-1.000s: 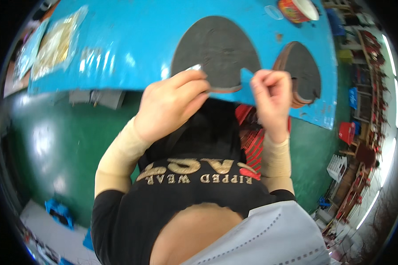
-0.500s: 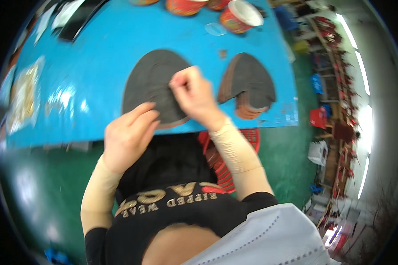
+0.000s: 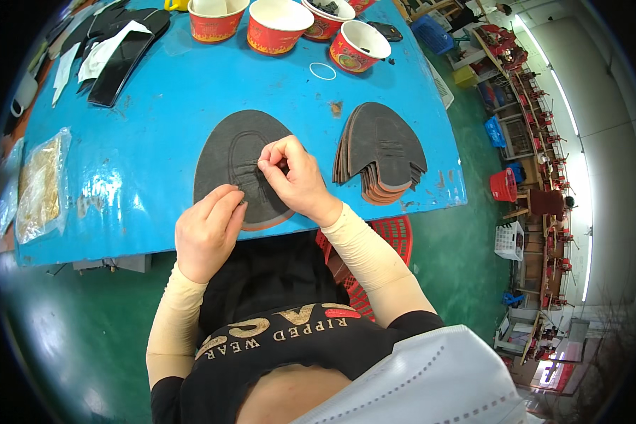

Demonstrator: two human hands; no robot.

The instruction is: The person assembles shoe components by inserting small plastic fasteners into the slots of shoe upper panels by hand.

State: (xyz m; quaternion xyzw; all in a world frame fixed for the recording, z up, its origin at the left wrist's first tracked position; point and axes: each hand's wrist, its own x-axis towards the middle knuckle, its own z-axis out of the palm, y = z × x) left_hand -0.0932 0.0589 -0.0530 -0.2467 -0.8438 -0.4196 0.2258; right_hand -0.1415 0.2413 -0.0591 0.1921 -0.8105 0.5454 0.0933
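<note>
A dark grey rounded piece [image 3: 215, 152], shaped like a shoe upper with a brownish edge, lies on the blue table before me. Thin dark cords or laces [image 3: 246, 168] run across its middle. My left hand [image 3: 208, 230] is at its lower left edge, thumb and fingertips pinched together. Over its right side, my right hand [image 3: 297, 177] is closed, thumb against the curled fingers. Whatever either hand pinches is too small or hidden to name. To the right lies a stack of similar notched pieces [image 3: 383, 134], the top one with cords across it.
Red and white paper tubs [image 3: 281, 27] stand along the far side, with a white ring [image 3: 323, 71] near them. Black sheets [image 3: 124, 67] lie far left, a clear plastic bag [image 3: 42, 187] nearer. A red basket [image 3: 396, 237] sits under the table's front edge.
The view has shifted, so the table appears lower and more tubs show. Both hands stay closed over the same piece; the cords, blurred before, are now clear.
</note>
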